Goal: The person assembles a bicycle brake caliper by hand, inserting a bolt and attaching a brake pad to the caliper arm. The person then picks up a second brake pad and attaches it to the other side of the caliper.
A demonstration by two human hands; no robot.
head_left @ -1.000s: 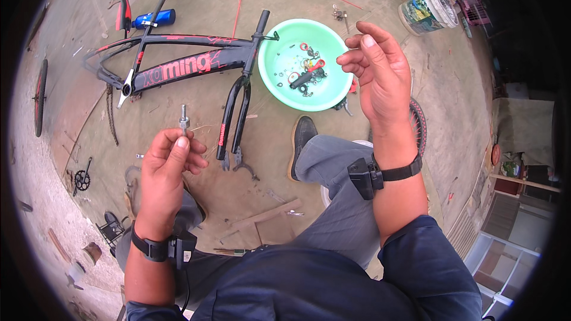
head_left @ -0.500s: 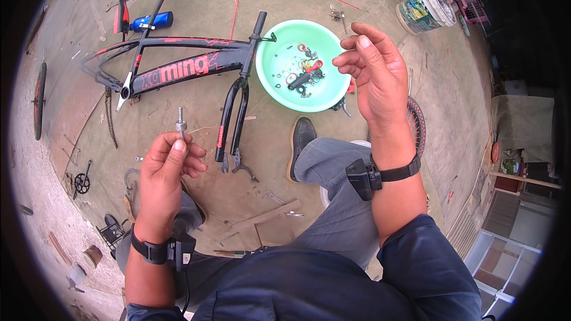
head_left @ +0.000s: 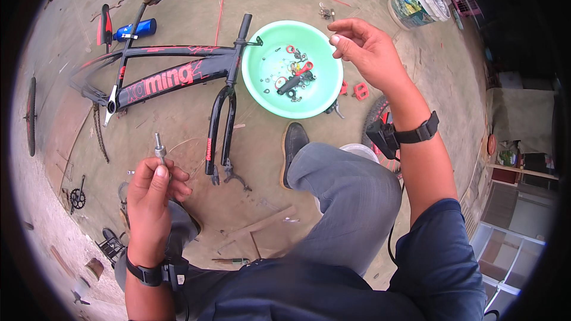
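Note:
My left hand [head_left: 150, 193] pinches a short silvery metal axle [head_left: 160, 150] between thumb and fingers. Its threaded tip points up, with a thicker collar just above my fingertips. My right hand [head_left: 370, 53] is raised near the right rim of a mint-green basin [head_left: 330, 92]. Its fingers are bent with a gap to the thumb, and nothing shows between them. Inside the basin lie several small parts, among them a black-and-red piece [head_left: 295, 82]. Left of the basin, a black bicycle frame [head_left: 178, 77] with red lettering lies with its fork [head_left: 215, 125] toward me.
Red pedals [head_left: 360, 91] and a wheel [head_left: 375, 120] lie right of the basin. A white bucket [head_left: 419, 3] stands at the far right. On the left are a blue bottle [head_left: 135, 30], a chain [head_left: 100, 134] and a crankset [head_left: 78, 198]. A wooden strip [head_left: 262, 221] lies near my legs.
My right hand has turned, its fingers now bent more toward the thumb. My left hand still holds the axle, now tilted slightly. The whole view has shifted a little.

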